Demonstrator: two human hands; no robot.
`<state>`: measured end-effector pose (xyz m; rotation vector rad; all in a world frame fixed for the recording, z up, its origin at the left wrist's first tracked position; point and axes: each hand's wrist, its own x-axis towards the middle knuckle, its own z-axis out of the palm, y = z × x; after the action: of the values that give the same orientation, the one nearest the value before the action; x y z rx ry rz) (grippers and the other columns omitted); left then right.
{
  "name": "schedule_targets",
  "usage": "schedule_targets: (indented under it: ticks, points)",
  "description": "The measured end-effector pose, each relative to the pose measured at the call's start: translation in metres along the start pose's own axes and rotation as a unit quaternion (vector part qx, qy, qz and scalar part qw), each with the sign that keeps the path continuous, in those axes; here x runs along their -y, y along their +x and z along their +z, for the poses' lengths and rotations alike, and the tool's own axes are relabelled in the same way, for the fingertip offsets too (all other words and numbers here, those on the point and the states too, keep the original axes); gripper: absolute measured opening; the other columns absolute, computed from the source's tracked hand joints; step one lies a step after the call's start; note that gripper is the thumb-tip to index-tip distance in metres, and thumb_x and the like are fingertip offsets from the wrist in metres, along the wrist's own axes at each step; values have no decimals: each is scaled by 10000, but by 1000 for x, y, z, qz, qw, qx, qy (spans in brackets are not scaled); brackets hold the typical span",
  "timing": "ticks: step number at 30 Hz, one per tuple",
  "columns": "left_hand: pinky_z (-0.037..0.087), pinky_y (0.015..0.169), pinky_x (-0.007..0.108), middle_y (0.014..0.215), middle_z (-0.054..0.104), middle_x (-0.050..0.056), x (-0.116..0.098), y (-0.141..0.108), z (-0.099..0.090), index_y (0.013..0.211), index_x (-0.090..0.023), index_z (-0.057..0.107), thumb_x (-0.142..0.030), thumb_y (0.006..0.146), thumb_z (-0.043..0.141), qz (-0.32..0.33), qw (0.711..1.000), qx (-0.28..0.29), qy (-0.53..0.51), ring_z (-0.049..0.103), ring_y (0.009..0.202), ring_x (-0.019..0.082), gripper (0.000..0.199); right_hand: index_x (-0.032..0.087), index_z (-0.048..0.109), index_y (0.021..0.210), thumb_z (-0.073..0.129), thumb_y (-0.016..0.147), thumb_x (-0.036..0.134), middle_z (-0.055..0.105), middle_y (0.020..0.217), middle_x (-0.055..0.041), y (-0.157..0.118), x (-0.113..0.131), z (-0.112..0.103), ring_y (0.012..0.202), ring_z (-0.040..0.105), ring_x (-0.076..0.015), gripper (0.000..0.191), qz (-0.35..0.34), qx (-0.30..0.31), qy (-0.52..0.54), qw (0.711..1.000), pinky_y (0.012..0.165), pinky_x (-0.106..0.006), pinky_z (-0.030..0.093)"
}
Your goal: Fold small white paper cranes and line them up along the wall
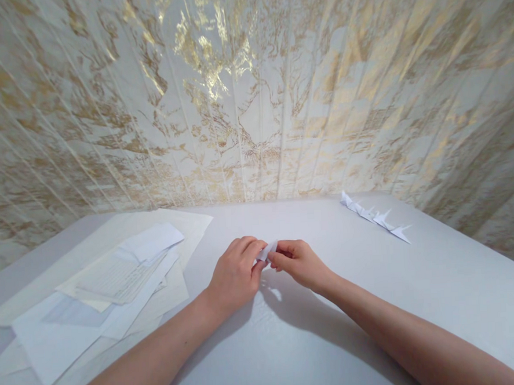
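Note:
A small piece of folded white paper (pixel 267 251) is pinched between my two hands, a little above the table. My left hand (pixel 239 269) grips its left side with thumb and fingers. On the other side, my right hand (pixel 299 263) closes thumb and fingertips on the paper's right edge. The fingers cover part of the paper, so its full shape does not show. At the back right, several small folded paper figures (pixel 375 217) with pointed tips stand in a slanting row, apart from both hands.
White and cream paper sheets (pixel 61 338) lie in a loose, overlapping pile on the left of the white table (pixel 336 350). Some carry printed text. A pale curtain (pixel 243 112) with a gold pattern hangs right behind the table's back edge.

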<state>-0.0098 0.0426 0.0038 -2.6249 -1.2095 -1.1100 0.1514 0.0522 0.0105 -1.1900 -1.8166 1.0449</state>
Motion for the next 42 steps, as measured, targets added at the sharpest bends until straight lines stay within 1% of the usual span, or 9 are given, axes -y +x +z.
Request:
schedule_targets:
  ticks: [3, 7, 11, 16, 19, 28, 32, 38, 42]
  points:
    - [447, 791, 335, 910, 614, 77, 2, 2, 0, 956, -156, 570, -147, 805, 483, -15, 1000, 11, -15, 549, 864, 200, 175, 142, 581, 615, 506, 705, 275, 574, 568, -2, 1, 0, -1, 535, 520, -112, 177, 29, 5, 45, 999, 542, -224, 406]
    - [453, 711, 293, 803, 643, 48, 4, 5, 1, 963, -161, 607, -130, 799, 463, -84, 993, 52, -69, 573, 737, 170, 220, 139, 605, 634, 515, 673, 216, 581, 562, 7, 2, 2, -2, 529, 523, -107, 125, 56, 14, 87, 995, 551, -221, 414]
    - [426, 696, 264, 787, 663, 31, 3, 7, 0, 893, -191, 650, -86, 761, 431, -139, 979, 50, -140, 581, 721, 156, 276, 138, 605, 605, 507, 639, 165, 579, 547, 14, 1, 6, -3, 528, 518, -101, 106, 80, 24, 121, 989, 564, -221, 420]
    - [379, 566, 235, 594, 608, -18, 2, 10, 0, 713, -189, 636, -138, 708, 480, -272, 927, 44, -253, 532, 568, 134, 164, 141, 603, 576, 511, 625, 164, 575, 538, 14, 1, 9, -5, 529, 506, -99, 106, 83, 32, 148, 985, 560, -222, 412]
    - [337, 511, 220, 521, 540, -40, 5, 10, 3, 637, -179, 587, -154, 671, 499, -314, 904, 31, -290, 475, 511, 118, 98, 143, 610, 585, 510, 620, 172, 571, 544, 13, 1, 9, -7, 540, 503, -101, 109, 73, 42, 158, 984, 563, -227, 410]
    - [325, 486, 216, 496, 502, -49, 5, 8, 8, 636, -177, 536, -203, 686, 495, -325, 889, 49, -318, 436, 472, 106, 70, 150, 588, 634, 523, 650, 215, 546, 560, 24, 4, 1, -4, 537, 490, -97, 93, 34, 17, 125, 991, 541, -217, 394]
    - [369, 545, 226, 573, 549, -32, 3, 6, 10, 683, -183, 563, -147, 674, 490, -298, 914, 66, -268, 492, 551, 121, 82, 163, 568, 635, 505, 702, 211, 528, 537, 31, 4, -4, -2, 517, 490, -97, 104, 8, -1, 54, 999, 520, -208, 380]
    - [431, 643, 257, 826, 603, 19, 0, 2, 11, 972, -200, 550, -129, 640, 568, -249, 945, 21, -212, 544, 711, 149, 340, 176, 510, 605, 463, 762, 183, 507, 522, 36, 1, -7, 1, 521, 507, -103, 164, -41, -15, -65, 997, 516, -201, 372]
    - [429, 628, 255, 819, 617, 23, -1, 3, 10, 885, -197, 578, -173, 665, 578, -225, 952, 1, -210, 537, 670, 140, 221, 178, 482, 582, 454, 767, 164, 509, 515, 33, 2, -9, 1, 507, 475, -98, 187, -56, -34, -120, 991, 504, -198, 341]
